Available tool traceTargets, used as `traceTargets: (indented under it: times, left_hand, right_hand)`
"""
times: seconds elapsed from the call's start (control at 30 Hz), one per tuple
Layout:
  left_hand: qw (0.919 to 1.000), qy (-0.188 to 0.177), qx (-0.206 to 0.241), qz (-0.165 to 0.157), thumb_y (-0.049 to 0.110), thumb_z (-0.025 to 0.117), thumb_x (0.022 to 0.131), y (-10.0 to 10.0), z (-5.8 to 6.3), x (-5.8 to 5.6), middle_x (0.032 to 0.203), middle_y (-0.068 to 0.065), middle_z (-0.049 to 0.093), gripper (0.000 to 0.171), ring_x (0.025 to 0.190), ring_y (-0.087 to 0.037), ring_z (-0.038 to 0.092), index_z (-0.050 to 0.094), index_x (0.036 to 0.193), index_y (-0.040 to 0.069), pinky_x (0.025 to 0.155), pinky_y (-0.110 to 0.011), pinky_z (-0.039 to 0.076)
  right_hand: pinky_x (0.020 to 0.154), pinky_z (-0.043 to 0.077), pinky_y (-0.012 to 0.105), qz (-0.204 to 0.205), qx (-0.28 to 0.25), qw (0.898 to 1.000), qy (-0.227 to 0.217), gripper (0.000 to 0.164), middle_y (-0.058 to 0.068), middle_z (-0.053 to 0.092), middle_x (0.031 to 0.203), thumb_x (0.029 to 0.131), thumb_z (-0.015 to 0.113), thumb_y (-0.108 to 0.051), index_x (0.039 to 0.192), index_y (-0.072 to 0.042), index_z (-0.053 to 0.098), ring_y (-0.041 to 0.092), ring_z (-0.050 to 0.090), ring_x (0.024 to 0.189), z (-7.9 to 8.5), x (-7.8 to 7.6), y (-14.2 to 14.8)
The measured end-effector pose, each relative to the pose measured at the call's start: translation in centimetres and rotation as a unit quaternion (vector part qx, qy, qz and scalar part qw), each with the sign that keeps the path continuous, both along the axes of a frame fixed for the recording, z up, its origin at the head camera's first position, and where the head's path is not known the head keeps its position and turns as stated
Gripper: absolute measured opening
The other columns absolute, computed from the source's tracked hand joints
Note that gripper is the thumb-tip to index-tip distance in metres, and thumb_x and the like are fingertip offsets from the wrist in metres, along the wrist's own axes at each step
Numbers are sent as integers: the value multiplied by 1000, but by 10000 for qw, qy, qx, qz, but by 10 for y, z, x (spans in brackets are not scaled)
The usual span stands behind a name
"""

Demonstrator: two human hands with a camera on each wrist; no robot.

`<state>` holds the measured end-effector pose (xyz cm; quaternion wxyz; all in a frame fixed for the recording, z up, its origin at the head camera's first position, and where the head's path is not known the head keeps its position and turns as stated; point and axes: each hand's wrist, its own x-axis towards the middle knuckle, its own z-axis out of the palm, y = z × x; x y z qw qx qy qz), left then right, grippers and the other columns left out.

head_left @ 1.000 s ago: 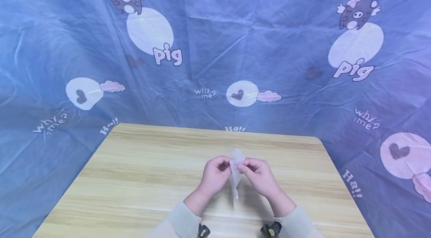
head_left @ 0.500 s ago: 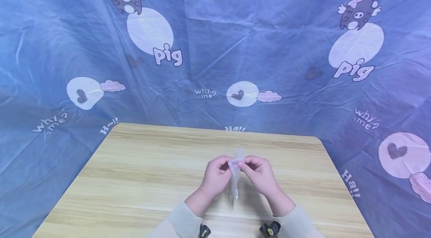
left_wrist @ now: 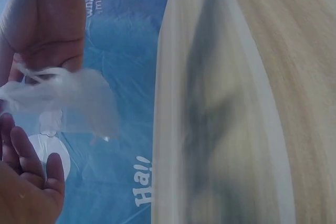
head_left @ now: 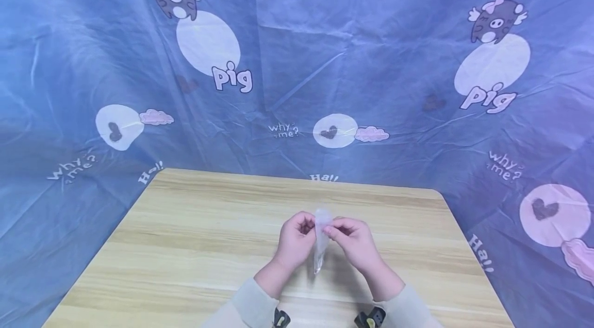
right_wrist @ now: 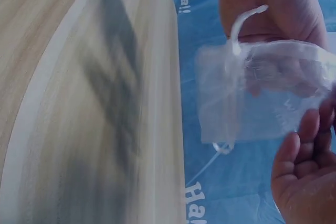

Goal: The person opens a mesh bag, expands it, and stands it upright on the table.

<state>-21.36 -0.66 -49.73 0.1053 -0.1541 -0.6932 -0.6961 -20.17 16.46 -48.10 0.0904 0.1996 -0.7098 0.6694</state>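
A small sheer white drawstring pouch (head_left: 322, 245) hangs between both hands above the middle of the table. My left hand (head_left: 294, 240) pinches its left edge between thumb and fingers. From the other side my right hand (head_left: 355, 240) grips it, thumb lying over the front near the top. Seen edge-on from the head, the pouch looks like a narrow strip. The right wrist view shows its see-through mesh (right_wrist: 215, 98) wide, with a white cord (right_wrist: 239, 27) sticking out at one side and a loop (right_wrist: 224, 147) at the other. Several fingertips are hidden behind the fabric.
The pale wood-grain table (head_left: 209, 240) stretches out under the hands, their shadow falling on it. A blue curtain (head_left: 297, 85) printed with pigs and words surrounds its back and sides. Black wrist straps (head_left: 371, 316) show at the lower edge.
The pouch has turned, its upper part flipping from a folded, slanted shape to an upright strip. Its lower end has swung a little left. Both hands keep their hold, shifting slightly left.
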Motion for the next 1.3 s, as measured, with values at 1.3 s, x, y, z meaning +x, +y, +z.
traceTargets:
  times: [1.3]
  left_hand:
    - [9948, 934, -254, -323, -3, 75, 93, -4, 7, 1, 90, -13, 76, 4, 81, -10, 68, 78, 94, -1, 75, -29, 61]
  right_hand:
    - [82, 59, 22, 151, -239, 9978, 592, 16, -3, 76, 94, 92, 66, 19, 89, 6, 75, 8, 71, 90, 0, -5, 10]
